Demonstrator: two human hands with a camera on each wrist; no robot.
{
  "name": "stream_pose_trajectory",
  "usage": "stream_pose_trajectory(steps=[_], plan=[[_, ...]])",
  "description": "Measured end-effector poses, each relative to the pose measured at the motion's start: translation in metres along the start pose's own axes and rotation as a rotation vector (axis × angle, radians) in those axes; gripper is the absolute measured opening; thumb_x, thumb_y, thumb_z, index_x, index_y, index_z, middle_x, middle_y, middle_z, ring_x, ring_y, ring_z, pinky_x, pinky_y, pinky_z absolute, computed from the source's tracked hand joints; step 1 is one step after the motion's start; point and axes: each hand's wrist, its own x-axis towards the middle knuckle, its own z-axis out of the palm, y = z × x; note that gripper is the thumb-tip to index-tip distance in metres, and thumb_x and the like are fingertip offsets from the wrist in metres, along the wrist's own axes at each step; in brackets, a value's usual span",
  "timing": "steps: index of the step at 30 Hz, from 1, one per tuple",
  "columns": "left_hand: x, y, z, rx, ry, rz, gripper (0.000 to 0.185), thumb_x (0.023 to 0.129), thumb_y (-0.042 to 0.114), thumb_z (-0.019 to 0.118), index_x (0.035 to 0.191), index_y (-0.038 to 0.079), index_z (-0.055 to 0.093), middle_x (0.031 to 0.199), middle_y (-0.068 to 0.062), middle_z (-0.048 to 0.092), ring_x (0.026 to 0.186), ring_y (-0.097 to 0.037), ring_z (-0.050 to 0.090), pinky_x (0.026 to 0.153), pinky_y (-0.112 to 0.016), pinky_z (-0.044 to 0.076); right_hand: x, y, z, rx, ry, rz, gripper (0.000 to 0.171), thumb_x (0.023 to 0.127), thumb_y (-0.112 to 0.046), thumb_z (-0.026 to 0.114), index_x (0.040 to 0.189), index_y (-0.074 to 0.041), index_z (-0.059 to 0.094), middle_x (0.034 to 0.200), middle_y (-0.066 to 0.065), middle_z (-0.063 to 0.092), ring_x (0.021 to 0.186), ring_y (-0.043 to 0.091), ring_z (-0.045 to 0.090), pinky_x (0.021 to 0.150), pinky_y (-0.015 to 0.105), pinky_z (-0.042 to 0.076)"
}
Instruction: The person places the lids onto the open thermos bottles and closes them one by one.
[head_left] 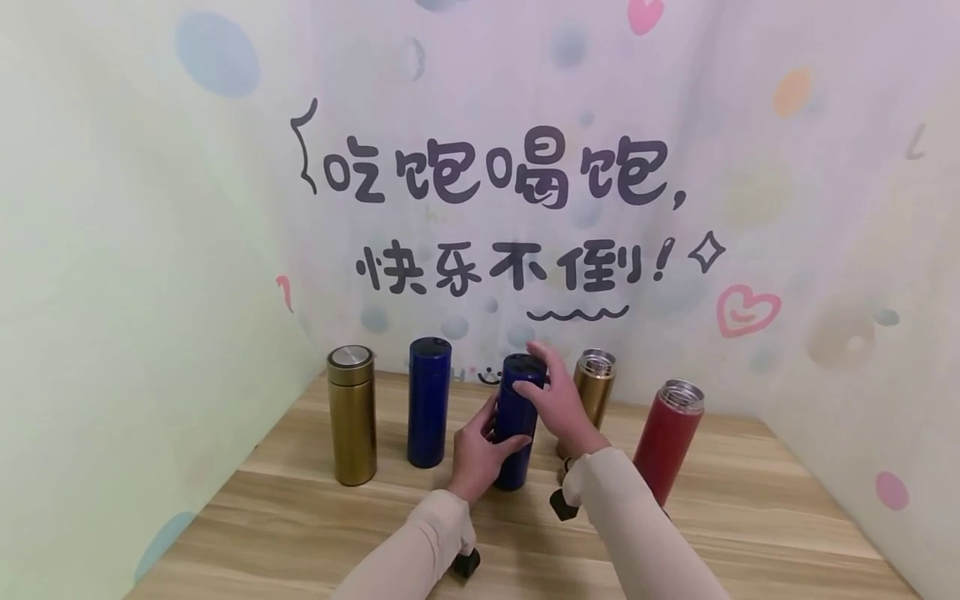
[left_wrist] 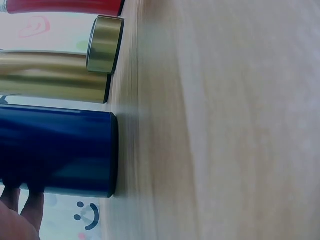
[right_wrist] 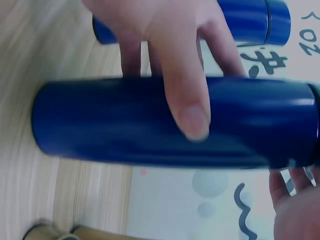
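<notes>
Gripping the lower body of a dark blue cylindrical metal flask, the left hand wraps its fingers around it from the near side; in the right wrist view the thumb lies across the front of the flask and the other fingers curl behind. The right hand closes over the flask's top, fingers curled around the lid end. Both forearms wear pale beige sleeves. The flask stands upright on the light wooden worktop, near the middle of the row of flasks.

Just right of the held flask, partly hidden behind the right hand, stands a gold metal flask with an open steel mouth. In the left wrist view a short gold cap rests on the worktop beside that gold flask. Further right and a little nearer stands a red metal flask with an open steel mouth. To the left of the held flask stands a second dark blue flask with its lid on, and left of that a gold flask with a silver-topped lid.

Behind the row rises a pastel wall covering printed with dark Chinese characters, coloured dots and hearts.
</notes>
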Motion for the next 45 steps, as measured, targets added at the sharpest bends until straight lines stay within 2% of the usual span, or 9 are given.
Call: stream_pose_trajectory(steps=[5,9,21,26,32,39,43,45], plan=[[-0.001,-0.001,0.001,-0.008,-0.009,0.006,0.082,0.078,0.038,0.082,0.148,0.019,0.044,0.138,-0.01,0.054,0.118,-0.026,0.058,0.094,-0.041,0.049,-0.001,0.004,-0.01,-0.015,-0.083,0.02,0.052,0.094,-0.016,0.062,0.144,-0.014,0.047,0.148,0.01,0.041,0.133,0.033,0.038,0.104,0.058,0.034],[-0.002,0.001,0.001,-0.006,-0.011,0.007,0.082,0.078,0.04,0.08,0.148,0.019,0.043,0.138,-0.01,0.054,0.118,-0.026,0.058,0.094,-0.042,0.049,-0.001,0.007,-0.013,-0.046,-0.082,0.013,0.051,0.095,-0.021,0.062,0.144,-0.016,0.049,0.147,0.007,0.043,0.132,0.033,0.04,0.103,0.06,0.034],[0.0,0.003,-0.001,-0.013,-0.013,0.012,0.082,0.079,0.036,0.08,0.149,0.02,0.041,0.139,-0.009,0.053,0.119,-0.025,0.057,0.094,-0.041,0.049,0.0,0.005,-0.013,-0.243,-0.062,-0.127,0.05,0.096,-0.03,0.063,0.143,-0.019,0.05,0.144,0.006,0.048,0.132,0.029,0.041,0.107,0.057,0.031],[-0.001,0.004,-0.001,-0.013,0.004,0.01,0.083,0.078,0.036,0.081,0.149,0.021,0.042,0.138,-0.009,0.055,0.119,-0.024,0.058,0.094,-0.04,0.049,0.001,0.005,-0.007,-0.33,0.016,-0.134,0.053,0.091,-0.035,0.069,0.139,-0.018,0.055,0.138,0.008,0.054,0.126,0.03,0.045,0.104,0.055,0.036],[-0.001,0.003,0.0,-0.015,0.009,0.009,0.083,0.077,0.038,0.082,0.148,0.022,0.042,0.137,-0.011,0.055,0.118,-0.026,0.058,0.094,-0.04,0.049,0.0,0.004,0.007,-0.421,0.182,-0.095,0.056,0.083,-0.044,0.075,0.13,-0.015,0.061,0.123,0.011,0.057,0.111,0.028,0.047,0.093,0.05,0.044],[-0.001,0.003,-0.001,-0.017,-0.02,-0.036,0.088,0.075,0.045,0.08,0.15,0.024,0.039,0.145,-0.008,0.048,0.125,-0.026,0.053,0.096,-0.041,0.047,-0.002,0.002,0.026,-0.635,0.386,-0.127,0.06,0.079,-0.05,0.076,0.119,-0.008,0.062,0.106,0.012,0.055,0.098,0.029,0.046,0.085,0.046,0.042],[-0.001,0.003,-0.002,-0.015,-0.024,-0.033,0.087,0.077,0.041,0.08,0.15,0.02,0.039,0.145,-0.01,0.047,0.125,-0.028,0.052,0.096,-0.042,0.047,-0.003,0.0,0.033,-0.741,0.443,-0.124,0.064,0.08,-0.056,0.073,0.117,-0.006,0.059,0.102,0.013,0.054,0.097,0.03,0.044,0.085,0.047,0.04],[-0.001,0.003,-0.002,-0.012,-0.019,-0.024,0.086,0.077,0.039,0.081,0.15,0.018,0.04,0.145,-0.012,0.047,0.124,-0.03,0.053,0.096,-0.043,0.047,-0.004,-0.001,0.035,-0.748,0.447,-0.103,0.066,0.08,-0.058,0.071,0.118,-0.007,0.058,0.104,0.013,0.053,0.099,0.03,0.044,0.088,0.049,0.038]])
